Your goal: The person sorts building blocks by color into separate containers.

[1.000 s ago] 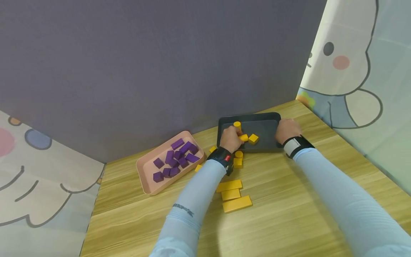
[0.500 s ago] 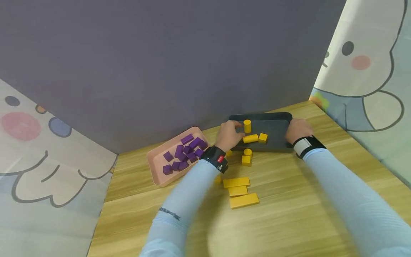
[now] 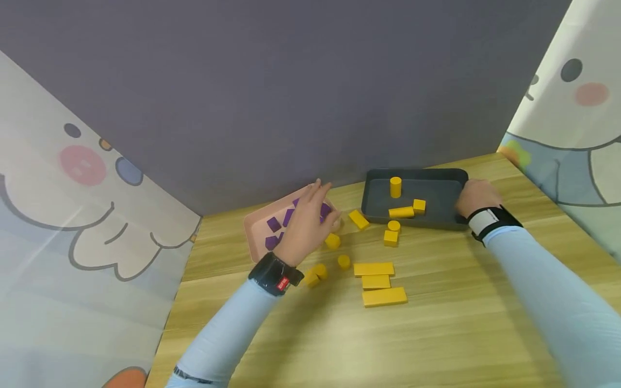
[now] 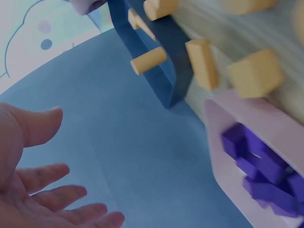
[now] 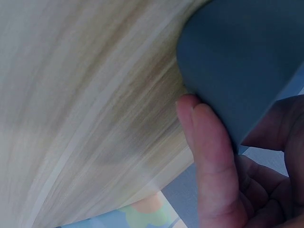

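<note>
My left hand (image 3: 303,229) hovers over the pink tray (image 3: 248,229), its fingers straight and nothing in them. Purple blocks (image 3: 274,223) lie in that tray, partly hidden by the hand. In the left wrist view the same hand (image 4: 52,185) shows a raised thumb and spread fingers. At the right end of the dark grey tray (image 3: 441,222), my right hand (image 3: 477,198) grips the wall. The right wrist view shows thumb and fingers pinching the tray wall (image 5: 237,61). Inside the dark tray are a standing yellow cylinder (image 3: 395,187), a lying yellow cylinder (image 3: 401,212) and a yellow cube (image 3: 419,206).
Between the trays lies a yellow block (image 3: 358,219). More yellow pieces (image 3: 332,241) are scattered on the wooden table (image 3: 436,318). Several flat yellow blocks (image 3: 384,297) lie in front. A grey panel (image 3: 291,97) rises behind the trays.
My left hand has let go of the yellow cylinder, which now lies in the dark tray. It has moved left over the pink tray with fingers straightened. The right hand keeps its grip.
</note>
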A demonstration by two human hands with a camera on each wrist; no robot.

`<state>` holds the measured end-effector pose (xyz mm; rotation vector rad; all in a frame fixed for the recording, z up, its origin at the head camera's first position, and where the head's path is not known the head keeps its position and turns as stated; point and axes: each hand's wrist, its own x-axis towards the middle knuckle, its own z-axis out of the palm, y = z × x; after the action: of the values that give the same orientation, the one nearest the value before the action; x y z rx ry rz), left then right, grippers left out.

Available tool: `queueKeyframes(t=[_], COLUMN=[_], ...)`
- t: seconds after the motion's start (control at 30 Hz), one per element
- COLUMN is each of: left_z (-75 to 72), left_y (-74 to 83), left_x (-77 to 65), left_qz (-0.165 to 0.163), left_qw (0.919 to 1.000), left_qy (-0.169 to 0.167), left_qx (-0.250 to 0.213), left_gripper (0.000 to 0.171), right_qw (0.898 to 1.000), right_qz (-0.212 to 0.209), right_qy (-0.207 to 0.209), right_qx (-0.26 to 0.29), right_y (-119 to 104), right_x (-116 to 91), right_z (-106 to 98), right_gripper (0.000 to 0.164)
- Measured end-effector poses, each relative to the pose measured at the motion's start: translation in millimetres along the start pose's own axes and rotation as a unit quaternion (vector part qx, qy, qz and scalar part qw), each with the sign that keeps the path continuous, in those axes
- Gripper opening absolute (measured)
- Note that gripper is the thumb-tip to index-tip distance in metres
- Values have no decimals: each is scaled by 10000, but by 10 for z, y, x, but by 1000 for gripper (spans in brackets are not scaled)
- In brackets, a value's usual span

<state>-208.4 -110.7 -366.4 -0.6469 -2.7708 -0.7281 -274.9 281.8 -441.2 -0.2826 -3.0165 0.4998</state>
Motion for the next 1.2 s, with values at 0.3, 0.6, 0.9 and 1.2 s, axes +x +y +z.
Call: queueKeyframes(t=[0.3,0.6,0.9,1.2], left_z=[151,461,539,575], left_y=[-152,-385,-503,-555], left_x=[-608,-1006,-1153,-1205], left_qz=[-375,-840,-1100,-1169], left_qw=[9972,9876,9824,9827], left_qy=[-516,-1281,-1434,-1381], left_qx=[391,351,476,408], left_gripper=[83,103,90,76], right_qw=[9998,9995,9993,9994], right_qz=[72,30,16,-32], right_qy=[19,74,-27,7], right_qx=[-206,-289,-365,-334], right_y=[117,83,22,-12], right_x=[1,-1,12,24], right_z=[-51,-55,-26,4], right_gripper=[34,35,35,34])
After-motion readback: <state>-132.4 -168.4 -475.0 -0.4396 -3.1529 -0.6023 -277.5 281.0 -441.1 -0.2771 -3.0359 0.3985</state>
